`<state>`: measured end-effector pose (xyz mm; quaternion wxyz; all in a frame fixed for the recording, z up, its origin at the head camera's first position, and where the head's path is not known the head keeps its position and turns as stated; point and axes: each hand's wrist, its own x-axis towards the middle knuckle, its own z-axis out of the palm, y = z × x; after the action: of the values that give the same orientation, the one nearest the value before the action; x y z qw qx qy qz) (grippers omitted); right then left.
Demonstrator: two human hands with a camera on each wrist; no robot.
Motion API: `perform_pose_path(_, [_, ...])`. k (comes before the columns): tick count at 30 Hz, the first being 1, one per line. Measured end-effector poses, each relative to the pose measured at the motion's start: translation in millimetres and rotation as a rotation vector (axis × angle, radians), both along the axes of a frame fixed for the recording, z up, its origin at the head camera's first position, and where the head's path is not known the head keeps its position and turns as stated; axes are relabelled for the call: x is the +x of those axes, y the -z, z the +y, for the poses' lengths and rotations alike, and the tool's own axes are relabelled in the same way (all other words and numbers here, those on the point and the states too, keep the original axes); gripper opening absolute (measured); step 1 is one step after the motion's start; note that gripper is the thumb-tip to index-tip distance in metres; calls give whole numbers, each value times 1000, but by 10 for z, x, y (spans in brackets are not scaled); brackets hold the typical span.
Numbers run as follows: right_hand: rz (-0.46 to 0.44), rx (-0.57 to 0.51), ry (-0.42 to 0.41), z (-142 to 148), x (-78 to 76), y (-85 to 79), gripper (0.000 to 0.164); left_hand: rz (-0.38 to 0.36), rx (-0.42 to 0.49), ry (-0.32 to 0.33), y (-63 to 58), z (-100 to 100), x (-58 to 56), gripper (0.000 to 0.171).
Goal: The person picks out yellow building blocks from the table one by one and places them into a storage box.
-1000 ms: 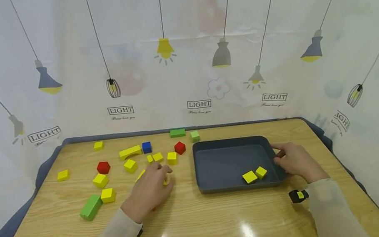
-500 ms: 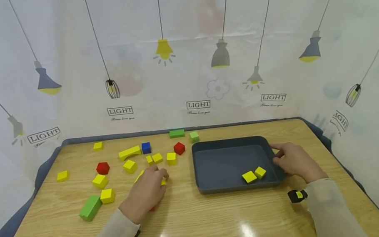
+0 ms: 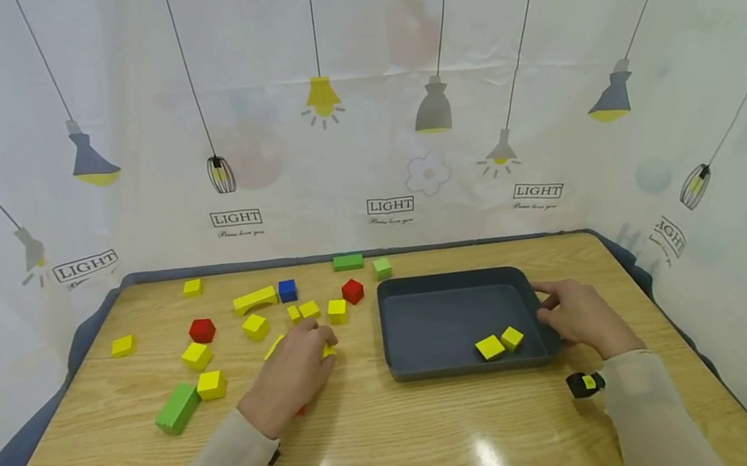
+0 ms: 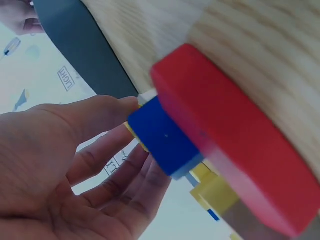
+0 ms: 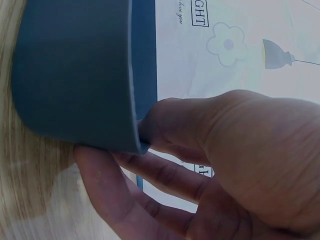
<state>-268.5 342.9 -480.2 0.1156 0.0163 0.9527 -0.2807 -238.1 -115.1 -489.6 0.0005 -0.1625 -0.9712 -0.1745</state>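
Note:
My left hand pinches a small yellow block at its fingertips, left of the dark grey tray. In the left wrist view, a yellow edge of it shows beside the thumb and index finger, mostly hidden behind a blue block. A long red block stands in front of the blue one. From above, the left hand covers most of both. My right hand grips the tray's right wall, thumb over the rim and fingers outside and underneath. Two yellow blocks lie in the tray's near right part.
Several yellow blocks lie left of the tray, among red hexagonal blocks, a green block and a blue cube. A yellow arch sits farther back. A green bar lies near the table's back edge.
The left hand's fingers draw in around the yellow block, then the hand and block shift slightly right. The right hand and tray stay in place.

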Motion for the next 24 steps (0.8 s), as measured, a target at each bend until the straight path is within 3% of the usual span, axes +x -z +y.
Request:
perform_pose_path(12, [7, -6, -3, -5, 15, -27, 66, 33, 75, 20, -126, 203, 2, 28])
perform_pose_path(24, [21, -9, -20, 8, 16, -22, 66, 123, 94, 87, -225, 443, -13, 27])
